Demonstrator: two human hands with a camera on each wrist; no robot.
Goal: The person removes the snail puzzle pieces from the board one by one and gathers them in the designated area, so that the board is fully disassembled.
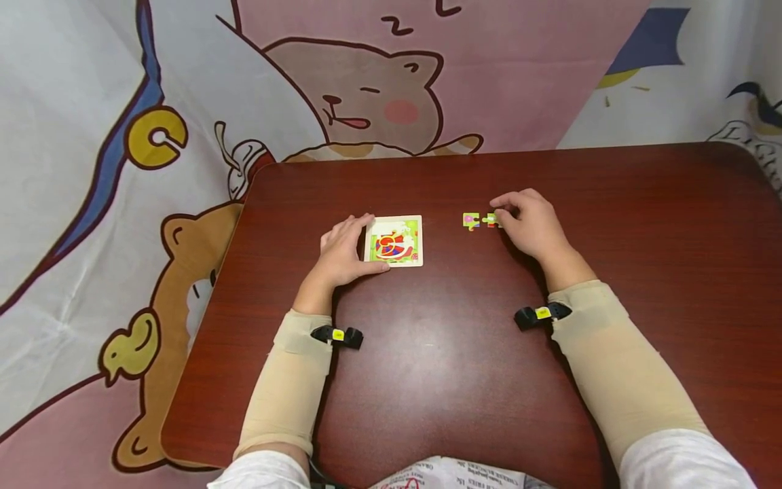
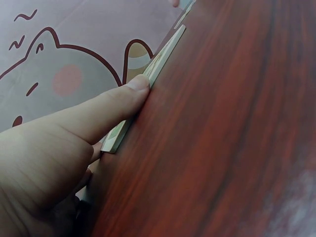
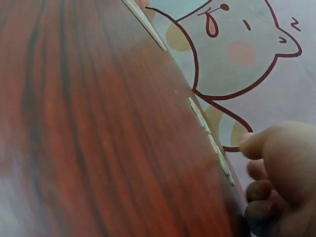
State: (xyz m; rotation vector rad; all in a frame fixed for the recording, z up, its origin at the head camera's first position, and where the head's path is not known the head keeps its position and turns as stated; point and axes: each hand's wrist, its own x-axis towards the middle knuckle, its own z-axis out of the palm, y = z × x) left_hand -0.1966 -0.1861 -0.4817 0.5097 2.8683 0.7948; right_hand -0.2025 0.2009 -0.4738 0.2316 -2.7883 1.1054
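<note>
My left hand (image 1: 343, 252) grips a small square puzzle board (image 1: 418, 241) at its left side, thumb along the near edge and forefinger at the far corner. A red, blue and white picture on green shows in the board's frame. From the left wrist, the thumb (image 2: 111, 111) lies against the board's edge (image 2: 163, 64). To the right are two puzzle pieces (image 1: 470, 219), flat on the table. My right hand (image 1: 533, 221) is beside the right-hand piece (image 1: 491, 219) and partly covers it, thumb and forefinger apart. In the right wrist view, bent fingers (image 3: 259, 190) hang close over the pieces (image 3: 219, 158).
The dark red wooden table (image 1: 427, 380) has its far edge against a cloth backdrop (image 1: 519, 75) with cartoon animals. Black wrist cameras (image 1: 351, 337) sit on both forearms, over beige sleeves. Printed clothing (image 1: 458, 474) shows at the table's near side.
</note>
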